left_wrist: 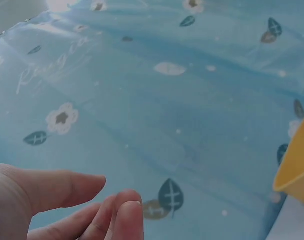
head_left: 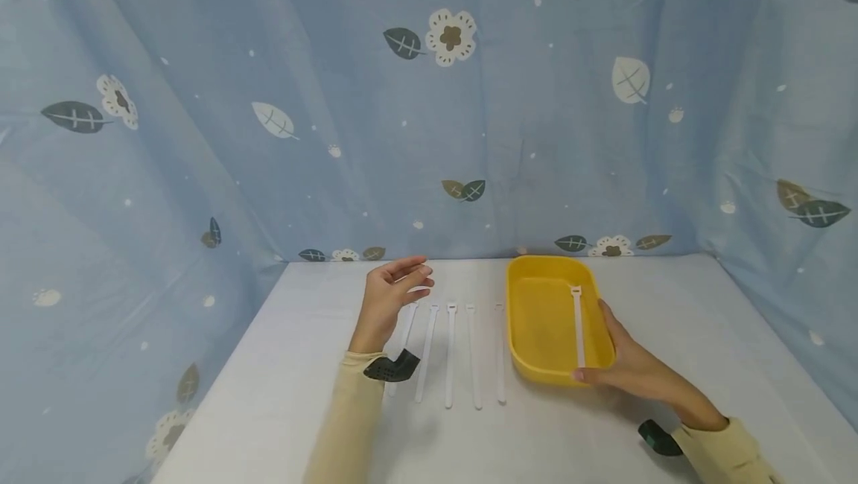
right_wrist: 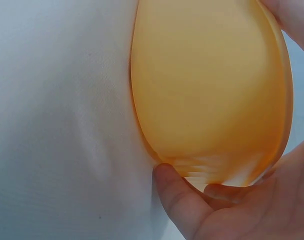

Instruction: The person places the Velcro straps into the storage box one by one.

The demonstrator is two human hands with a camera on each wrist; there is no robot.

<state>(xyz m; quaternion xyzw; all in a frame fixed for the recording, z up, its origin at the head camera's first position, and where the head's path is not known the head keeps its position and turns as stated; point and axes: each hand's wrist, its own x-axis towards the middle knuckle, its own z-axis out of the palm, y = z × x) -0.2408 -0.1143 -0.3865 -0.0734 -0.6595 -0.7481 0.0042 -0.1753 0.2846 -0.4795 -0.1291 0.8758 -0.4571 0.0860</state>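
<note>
Head view shows white table (head_left: 255, 424), blue cloth (head_left: 536, 119), right fingers (head_left: 595, 376) gripping yellow tray (head_left: 541, 320), left fingers (head_left: 414, 278) loose.

A yellow tray (head_left: 541, 320) (round-cornered) holds one white strip (head_left: 579, 328), five similar strips (head_left: 450, 357) lying alongside.

My left sleeve (head_left: 350, 417) is pale creamy yellow, fairly smooth along the forearm, ending in a narrow cuff (head_left: 364, 358); my right sleeve (head_left: 722, 452) matches it in colour and shows creases. Near the left cuff sits a black, angular attachment (head_left: 391, 368), and near the right a dark, rounded-looking piece (head_left: 659, 439) with a greenish tint. My left hand (head_left: 389, 295) and right hand (head_left: 630, 368) are bare.
</note>
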